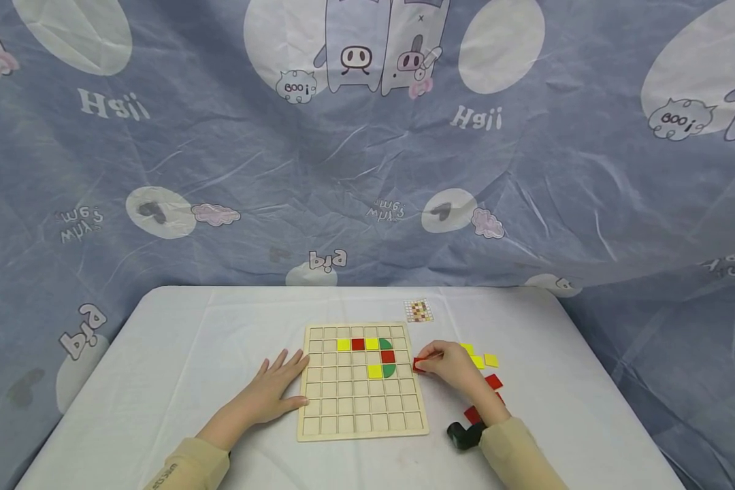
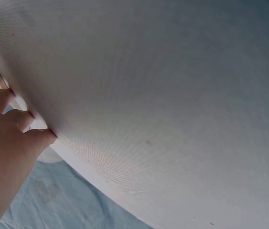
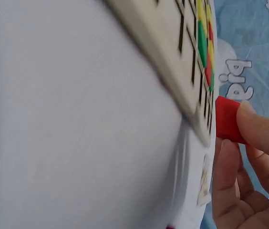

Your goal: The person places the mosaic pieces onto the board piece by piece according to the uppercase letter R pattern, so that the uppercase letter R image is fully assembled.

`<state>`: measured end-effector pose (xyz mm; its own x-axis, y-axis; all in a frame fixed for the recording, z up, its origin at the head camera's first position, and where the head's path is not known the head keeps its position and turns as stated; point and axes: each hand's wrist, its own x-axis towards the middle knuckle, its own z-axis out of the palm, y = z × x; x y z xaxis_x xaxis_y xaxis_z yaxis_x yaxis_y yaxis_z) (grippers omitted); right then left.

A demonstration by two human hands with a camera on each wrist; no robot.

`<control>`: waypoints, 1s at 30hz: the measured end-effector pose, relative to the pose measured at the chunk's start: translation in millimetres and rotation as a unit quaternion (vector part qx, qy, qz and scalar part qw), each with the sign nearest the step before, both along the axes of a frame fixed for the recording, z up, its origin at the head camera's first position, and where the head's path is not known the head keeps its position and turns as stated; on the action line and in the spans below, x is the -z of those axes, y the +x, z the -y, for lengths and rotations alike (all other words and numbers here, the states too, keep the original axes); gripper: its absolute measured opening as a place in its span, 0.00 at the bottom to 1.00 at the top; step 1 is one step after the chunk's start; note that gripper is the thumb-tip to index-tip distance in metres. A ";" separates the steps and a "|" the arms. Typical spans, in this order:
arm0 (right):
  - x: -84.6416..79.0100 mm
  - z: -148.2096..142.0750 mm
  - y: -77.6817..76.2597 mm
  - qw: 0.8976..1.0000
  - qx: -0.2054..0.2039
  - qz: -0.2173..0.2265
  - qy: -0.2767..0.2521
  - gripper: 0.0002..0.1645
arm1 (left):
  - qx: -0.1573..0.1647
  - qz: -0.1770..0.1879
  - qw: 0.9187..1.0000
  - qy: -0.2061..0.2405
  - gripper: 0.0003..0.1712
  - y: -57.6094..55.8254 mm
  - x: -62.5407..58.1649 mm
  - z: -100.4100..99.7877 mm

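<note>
A wooden grid board (image 1: 337,410) lies on the table. Set in its upper right part are yellow squares (image 1: 375,371), red squares (image 1: 388,356) and two green rounded pieces (image 1: 389,371). My left hand (image 1: 268,395) rests flat with spread fingers, its fingertips against the board's left edge; the left wrist view shows this hand (image 2: 8,143) at the same edge. Just beyond the board's right edge, my right hand (image 1: 453,365) pinches a red square tile (image 1: 418,366) between thumb and fingers. That tile (image 3: 229,119) appears raised in the right wrist view.
Loose yellow tiles (image 1: 491,361) and red tiles (image 1: 493,381) lie to the right, partly behind the right arm. A black object (image 1: 463,435) is by the right sleeve. A small pattern card (image 1: 418,310) lies behind the board. A patterned cloth (image 1: 343,156) hangs behind the table.
</note>
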<state>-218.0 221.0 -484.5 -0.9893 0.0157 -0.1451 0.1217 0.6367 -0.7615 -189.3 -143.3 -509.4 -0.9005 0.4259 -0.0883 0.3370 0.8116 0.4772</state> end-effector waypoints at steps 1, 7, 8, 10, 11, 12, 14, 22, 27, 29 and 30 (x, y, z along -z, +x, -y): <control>-1.4 4.0 -1.2 1.000 0.001 -0.002 -0.008 0.07 | 0.000 0.000 1.000 -0.001 0.48 0.0 -0.1 -0.1; -6.0 35.3 -7.5 0.999 -0.014 -0.024 -0.046 0.06 | 0.000 -0.001 1.000 -0.001 0.47 -0.7 0.1 0.0; -5.9 40.8 -7.9 0.998 -0.021 -0.026 -0.050 0.06 | 0.000 0.000 1.000 0.000 0.47 -0.8 0.3 0.0; -4.9 51.2 -8.0 0.997 -0.042 -0.027 -0.053 0.06 | 0.000 0.000 1.000 -0.001 0.48 -1.0 0.9 0.0; -4.1 56.1 -7.9 0.997 -0.053 -0.028 -0.052 0.06 | 0.000 0.000 1.000 -0.001 0.48 -1.0 1.3 -0.1; -3.4 60.7 -7.7 0.996 -0.064 -0.027 -0.052 0.06 | 0.000 0.000 1.000 -0.002 0.48 -1.1 1.6 -0.1; -1.1 68.6 -7.6 0.995 -0.080 -0.025 -0.049 0.06 | -0.001 0.000 1.000 -0.002 0.48 -1.0 2.2 -0.2; 5.9 87.2 -6.7 0.993 -0.110 -0.035 -0.023 0.02 | -0.004 0.002 1.000 -0.002 0.48 -0.5 3.0 -0.2; 5.6 92.9 -3.6 0.991 -0.128 -0.045 0.000 0.02 | -0.003 0.001 1.000 0.000 0.48 -0.8 3.5 -0.1; 4.5 94.7 -2.1 0.990 -0.134 -0.052 0.005 0.02 | -0.001 0.001 1.000 0.000 0.48 -1.0 3.6 0.0; 4.0 95.6 -1.8 0.989 -0.135 -0.055 0.009 0.02 | -0.001 0.002 1.000 0.000 0.48 -1.1 3.8 0.1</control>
